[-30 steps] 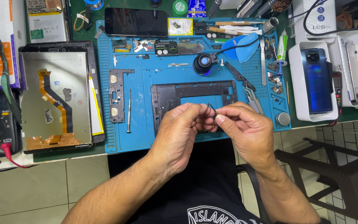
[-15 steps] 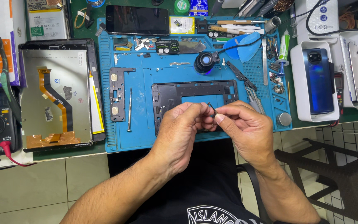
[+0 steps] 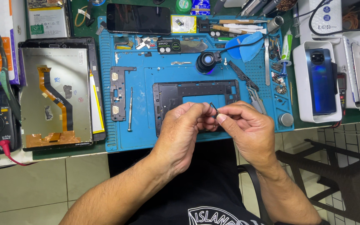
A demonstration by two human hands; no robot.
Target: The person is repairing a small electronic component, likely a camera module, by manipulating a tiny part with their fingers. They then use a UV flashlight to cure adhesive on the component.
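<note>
Two hands (image 3: 219, 125) on one small dark part (image 3: 213, 109)

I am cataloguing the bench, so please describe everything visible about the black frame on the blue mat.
The black frame is a flat rectangular tablet middle frame, apparently plastic or metal, with a large rectangular opening showing the blue mat below. It lies flat near the mat's centre. Small cut-outs mark its borders. Its lower edge is hidden behind the left hand and right hand; contact cannot be judged.

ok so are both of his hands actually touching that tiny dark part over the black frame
Touching. The head view shows the left hand and right hand meeting fingertip to fingertip, pinching the small dark part between them.
</note>
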